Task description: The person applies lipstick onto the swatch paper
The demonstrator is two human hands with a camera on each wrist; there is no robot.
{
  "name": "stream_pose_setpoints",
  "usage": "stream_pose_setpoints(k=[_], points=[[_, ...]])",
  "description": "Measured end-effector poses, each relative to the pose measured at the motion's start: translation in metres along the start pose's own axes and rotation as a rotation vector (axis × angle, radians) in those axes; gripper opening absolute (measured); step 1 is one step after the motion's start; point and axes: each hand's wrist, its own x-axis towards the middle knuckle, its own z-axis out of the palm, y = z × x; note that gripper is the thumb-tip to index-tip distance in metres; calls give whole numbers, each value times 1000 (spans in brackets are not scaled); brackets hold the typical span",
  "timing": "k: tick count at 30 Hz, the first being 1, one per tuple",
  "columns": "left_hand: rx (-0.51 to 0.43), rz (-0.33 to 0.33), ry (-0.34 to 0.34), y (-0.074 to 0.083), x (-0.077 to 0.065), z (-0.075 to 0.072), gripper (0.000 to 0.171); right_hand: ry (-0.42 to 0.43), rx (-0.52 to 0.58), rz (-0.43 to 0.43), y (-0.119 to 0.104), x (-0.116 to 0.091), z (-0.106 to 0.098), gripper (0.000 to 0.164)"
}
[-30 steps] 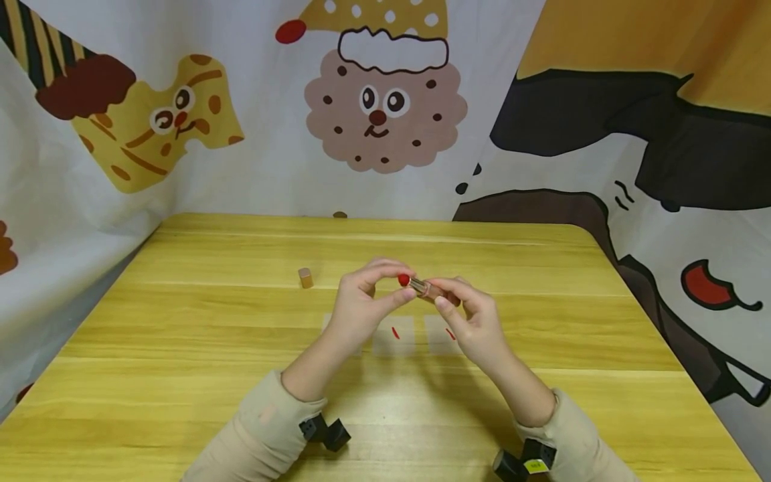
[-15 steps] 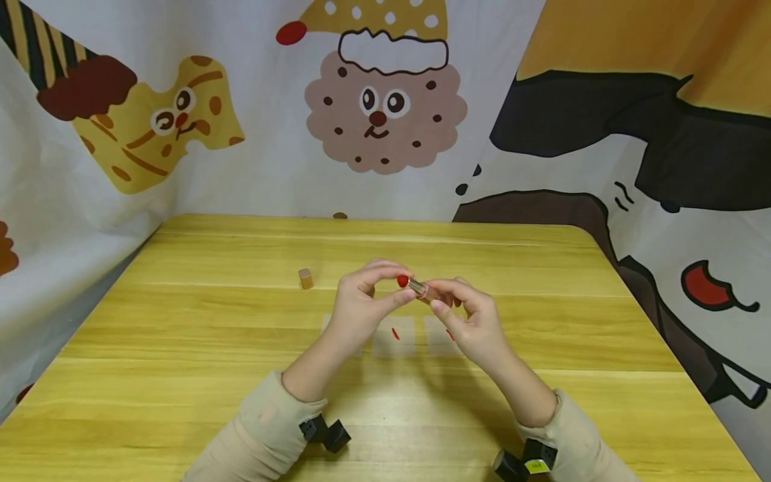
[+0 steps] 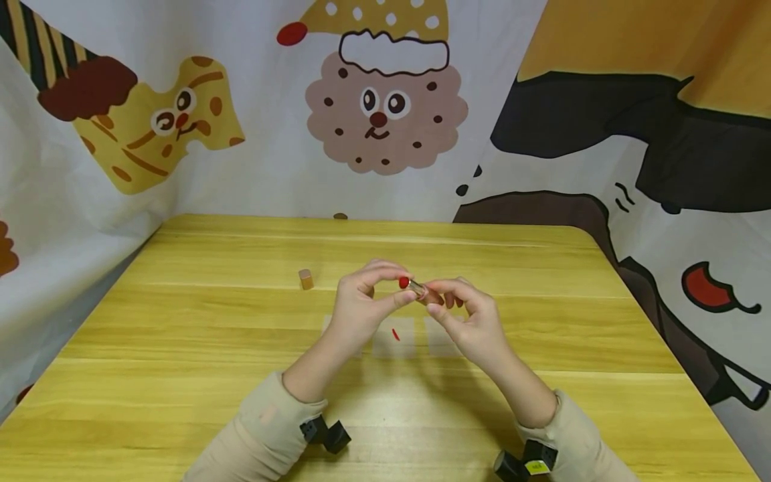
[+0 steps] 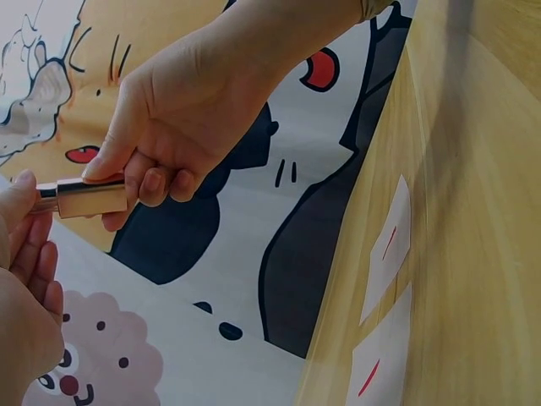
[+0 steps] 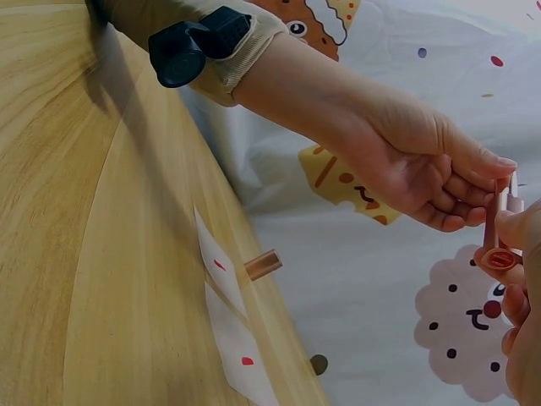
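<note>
Both hands meet over the table around an uncapped lipstick with a red tip, a shiny metal neck and a rose-gold base. The left hand pinches it near the neck, thumb below and fingertips above, close behind the red tip. From the other end, the right hand grips the base between thumb and forefinger, its other fingers curled beneath. The lipstick lies tilted, tip toward the upper left in the head view. Its rose-gold cap stands apart on the table, left of the hands.
Pale paper pieces lie in a row below the hands: a middle sheet with a red stroke, a right sheet, and one partly hidden by the left arm. Behind the wooden table hangs a cartoon-print curtain.
The right thumb and fingers have shifted slightly left along the base, and the base has turned a little. The right sheet's red stroke is now hidden behind the thumb. The left hand stays put.
</note>
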Motion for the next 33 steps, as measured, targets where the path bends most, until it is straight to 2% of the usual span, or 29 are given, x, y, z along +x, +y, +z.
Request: stream_pose_setpoints(k=[33], points=[[27,14,14,0,0,2,20,66,-49,-36,5,-1,1,31]])
